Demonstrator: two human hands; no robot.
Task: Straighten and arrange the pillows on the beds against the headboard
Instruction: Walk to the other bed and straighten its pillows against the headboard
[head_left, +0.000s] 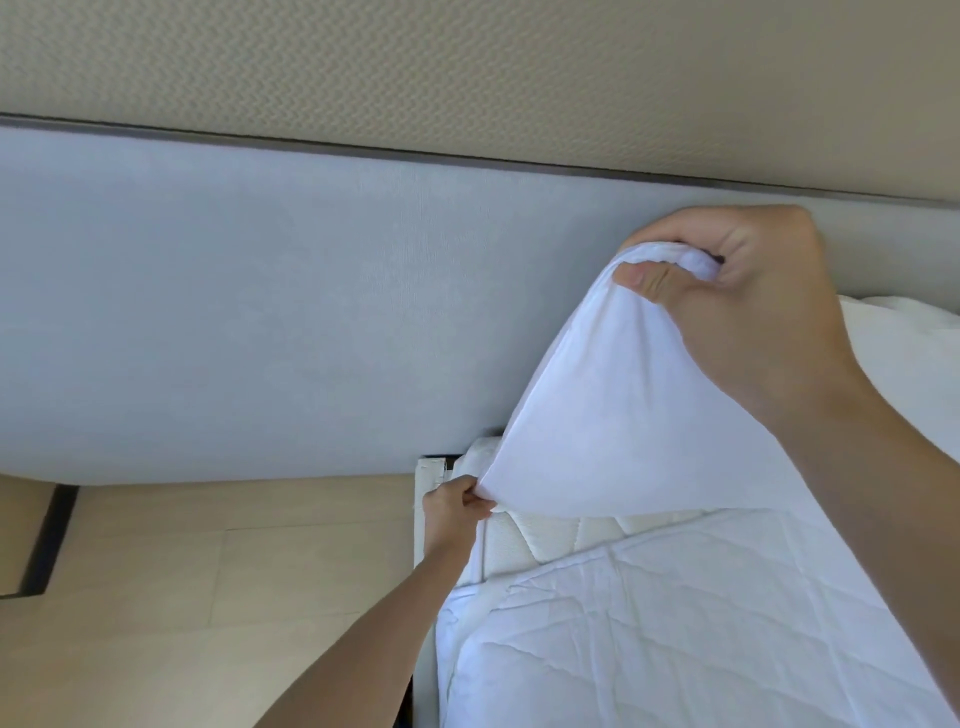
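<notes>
A white pillow (613, 410) stands tilted against the pale grey headboard (260, 312) at the bed's left corner. My right hand (748, 306) grips its upper corner, fingers closed over bunched fabric. My left hand (457, 506) pinches the pillow's lower left corner, down by the edge of the mattress (524, 540). Another white pillow (904, 332) shows partly at the far right, behind my right forearm.
A quilted white mattress cover (675, 634) fills the lower right. Light wood flooring (208, 597) lies left of the bed, with a dark strip (47, 545) at the far left. A textured beige wall (467, 67) rises above the headboard.
</notes>
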